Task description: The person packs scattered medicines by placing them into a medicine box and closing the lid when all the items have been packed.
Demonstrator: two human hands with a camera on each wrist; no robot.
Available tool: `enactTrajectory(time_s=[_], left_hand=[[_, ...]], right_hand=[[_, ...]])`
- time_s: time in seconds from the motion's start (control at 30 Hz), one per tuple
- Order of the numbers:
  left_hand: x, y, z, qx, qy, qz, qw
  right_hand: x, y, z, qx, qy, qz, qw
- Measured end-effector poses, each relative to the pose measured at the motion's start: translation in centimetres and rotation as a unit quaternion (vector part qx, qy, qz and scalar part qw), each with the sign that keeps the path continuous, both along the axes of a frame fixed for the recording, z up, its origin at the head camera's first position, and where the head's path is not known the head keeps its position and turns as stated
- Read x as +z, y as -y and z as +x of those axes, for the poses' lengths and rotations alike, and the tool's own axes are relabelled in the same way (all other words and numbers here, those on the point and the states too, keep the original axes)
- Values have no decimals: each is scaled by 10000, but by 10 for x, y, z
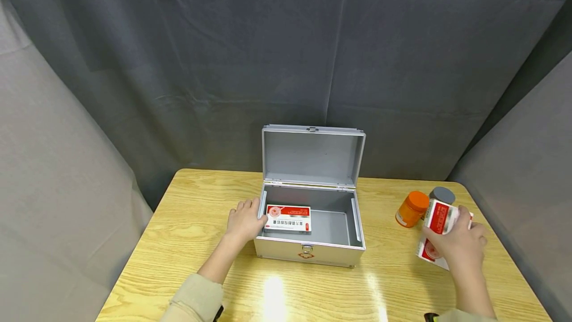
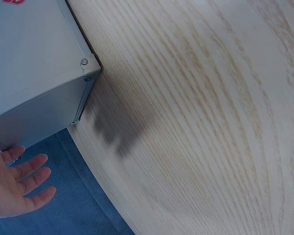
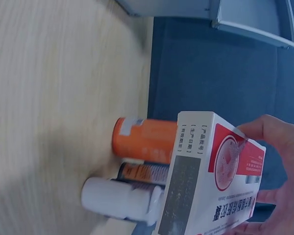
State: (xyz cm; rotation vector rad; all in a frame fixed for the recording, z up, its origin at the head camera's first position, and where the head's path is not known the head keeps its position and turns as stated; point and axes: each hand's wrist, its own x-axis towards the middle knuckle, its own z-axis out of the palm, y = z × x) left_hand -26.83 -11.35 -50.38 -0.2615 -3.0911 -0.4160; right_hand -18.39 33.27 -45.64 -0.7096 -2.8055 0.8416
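Observation:
A silver metal case (image 1: 308, 222) stands with its lid (image 1: 313, 158) raised at the back. Inside it, on the left, lies a red-and-white medicine box (image 1: 288, 218). My left hand (image 1: 246, 220) rests at the case's left rim, thumb on the edge; in the left wrist view its fingers (image 2: 33, 174) are spread and relaxed. To the right, my right hand (image 1: 464, 245) grips a second red-and-white medicine box (image 1: 440, 220) between thumb and fingers. The right wrist view shows that box (image 3: 230, 161) tilted, in front of several bottles.
An orange bottle (image 1: 412, 208) stands at the table's right, beside a grey-capped bottle (image 1: 442, 194). In the right wrist view a white bottle (image 3: 112, 198) is near them. Grey curtains (image 1: 223, 63) hang behind the wooden table (image 1: 196, 202).

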Motion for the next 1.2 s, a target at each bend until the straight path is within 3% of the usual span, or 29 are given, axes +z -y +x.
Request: enactTrajectory(time_s=[0.23,0.5,0.73,1.0,1.2], left_hand=[[-1,0,0,1,33,-5,10000],[-1,0,-1,-15,-23,-16,10000],[2,0,0,0,-17,-34,10000],[2,0,1,-2,-48,-29,10000],[2,0,1,-2,-26,-25,10000]], right_hand=[[9,15,-11,429,23,212,9988],[18,34,-22,997,-359,534,9929],[26,51,-32,1397,-419,528,9879],[36,69,-43,1935,-505,955,9751],[42,83,-48,2276,-424,935,9683]])
